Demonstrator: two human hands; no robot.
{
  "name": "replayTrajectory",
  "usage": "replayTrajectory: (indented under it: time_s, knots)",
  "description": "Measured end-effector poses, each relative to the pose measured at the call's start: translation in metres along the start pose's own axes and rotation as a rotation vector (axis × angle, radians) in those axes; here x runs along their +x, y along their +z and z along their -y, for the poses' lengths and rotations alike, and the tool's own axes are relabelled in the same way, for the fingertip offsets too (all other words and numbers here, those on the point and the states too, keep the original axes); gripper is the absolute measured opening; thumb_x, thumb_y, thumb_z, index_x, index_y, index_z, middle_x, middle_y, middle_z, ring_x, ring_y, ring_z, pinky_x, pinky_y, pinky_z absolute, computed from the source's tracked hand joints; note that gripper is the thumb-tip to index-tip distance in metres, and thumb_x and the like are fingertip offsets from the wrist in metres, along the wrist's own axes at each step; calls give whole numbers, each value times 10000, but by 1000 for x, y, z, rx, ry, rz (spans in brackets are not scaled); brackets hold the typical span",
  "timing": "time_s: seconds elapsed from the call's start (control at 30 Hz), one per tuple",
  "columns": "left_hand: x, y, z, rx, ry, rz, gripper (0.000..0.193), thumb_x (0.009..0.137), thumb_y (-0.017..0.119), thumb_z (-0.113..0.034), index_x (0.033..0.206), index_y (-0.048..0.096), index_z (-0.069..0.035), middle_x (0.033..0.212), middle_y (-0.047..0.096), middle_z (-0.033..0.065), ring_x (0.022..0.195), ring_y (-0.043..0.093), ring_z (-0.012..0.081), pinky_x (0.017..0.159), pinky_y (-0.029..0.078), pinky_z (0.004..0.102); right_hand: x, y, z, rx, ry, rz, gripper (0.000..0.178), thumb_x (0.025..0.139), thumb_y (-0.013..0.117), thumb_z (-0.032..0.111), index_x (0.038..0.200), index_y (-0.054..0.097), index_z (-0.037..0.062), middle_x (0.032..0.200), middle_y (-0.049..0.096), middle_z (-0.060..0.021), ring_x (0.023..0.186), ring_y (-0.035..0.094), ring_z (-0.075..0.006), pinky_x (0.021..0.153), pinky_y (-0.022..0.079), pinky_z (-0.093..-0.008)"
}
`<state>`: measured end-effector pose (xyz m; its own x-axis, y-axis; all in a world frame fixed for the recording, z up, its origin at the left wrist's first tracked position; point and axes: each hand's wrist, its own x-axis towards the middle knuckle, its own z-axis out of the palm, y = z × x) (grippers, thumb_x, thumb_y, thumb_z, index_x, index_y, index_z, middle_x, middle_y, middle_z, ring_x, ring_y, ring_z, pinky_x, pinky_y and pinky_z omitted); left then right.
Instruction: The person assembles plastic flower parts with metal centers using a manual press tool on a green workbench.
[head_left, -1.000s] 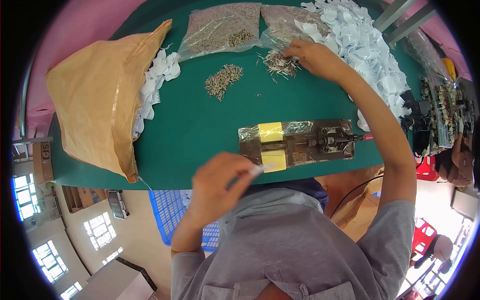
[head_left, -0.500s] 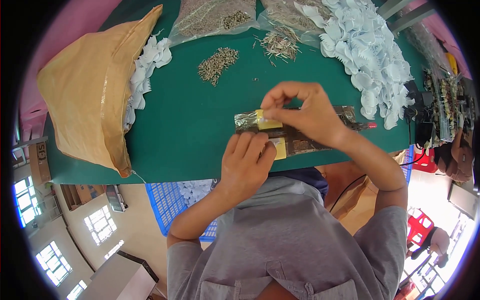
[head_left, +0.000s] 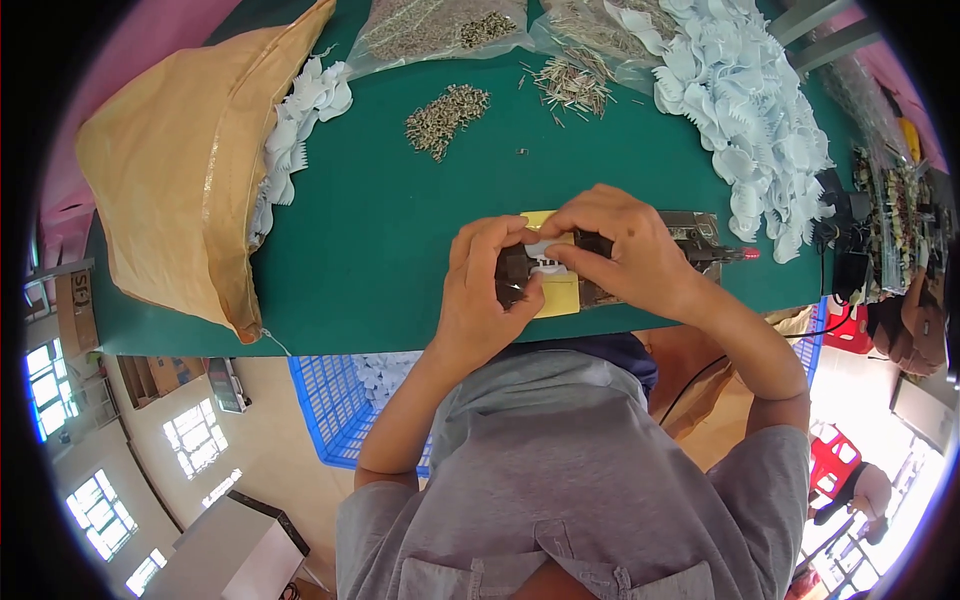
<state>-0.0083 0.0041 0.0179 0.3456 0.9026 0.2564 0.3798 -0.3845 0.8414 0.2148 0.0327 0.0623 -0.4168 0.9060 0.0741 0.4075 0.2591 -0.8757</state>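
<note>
A white plastic piece (head_left: 546, 262) lies over the yellow plate (head_left: 560, 296) of a dark metal fixture (head_left: 705, 228) near the table's front edge. My left hand (head_left: 482, 272) curves round the left side, fingertips at the piece's upper edge and thumb lower down. From the right, my right hand (head_left: 628, 248) pinches the same piece, thumb and forefinger at its top right. Fingers partly cover the piece. A clamp lever with a red tip (head_left: 750, 254) sticks out to the right of the fixture.
Beyond my hands lie piles of small metal parts (head_left: 447, 120) and thin pins (head_left: 575, 85), with clear bags (head_left: 430, 35) behind. White toothed pieces (head_left: 735, 120) heap at the right. A brown sack (head_left: 165, 180) stands left. A blue basket (head_left: 325, 415) sits below the table edge.
My left hand has lifted from lying on the fixture and now curls round the white piece. My right hand has come down slightly to meet it over the yellow plate.
</note>
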Motion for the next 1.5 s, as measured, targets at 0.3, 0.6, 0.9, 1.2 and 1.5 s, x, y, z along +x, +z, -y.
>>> replayTrajectory:
  time_s: [0.3,0.6,0.9,1.2,1.5]
  knots:
    - [-7,10,10,-113,22,-74,703,839,748,52,1463,443,-57,1272,687,158,1180,676,231,1009,551,361,1,6,0,-264,-214,28,100,898,781,109,927,697,64,961,723,-39,879,651,-256,810,454,-392]
    - [-10,16,15,-187,12,-91,742,811,775,35,1471,456,-79,1214,673,146,1088,682,287,895,573,384,5,2,14,-398,-243,46,100,931,738,151,884,694,74,874,671,-67,858,651,-272,833,463,-410]
    - [-7,14,11,-201,-29,-66,738,795,766,42,1457,466,-82,1156,697,131,1053,663,301,868,564,392,3,2,10,-238,-57,26,88,913,764,107,912,702,44,856,686,-85,802,648,-284,754,485,-399]
    - [-8,17,19,-132,89,-122,509,793,780,37,1215,513,-63,1168,689,141,1032,669,306,861,572,399,-1,6,8,-153,43,-25,96,921,760,86,925,726,-4,841,684,-94,745,649,-237,668,497,-359]
    - [-8,18,17,-191,34,-119,504,791,776,52,1212,524,-64,1173,673,145,1015,674,299,835,578,385,-4,10,13,-112,103,-37,100,922,768,74,927,729,-18,840,670,-88,710,629,-186,631,476,-333]
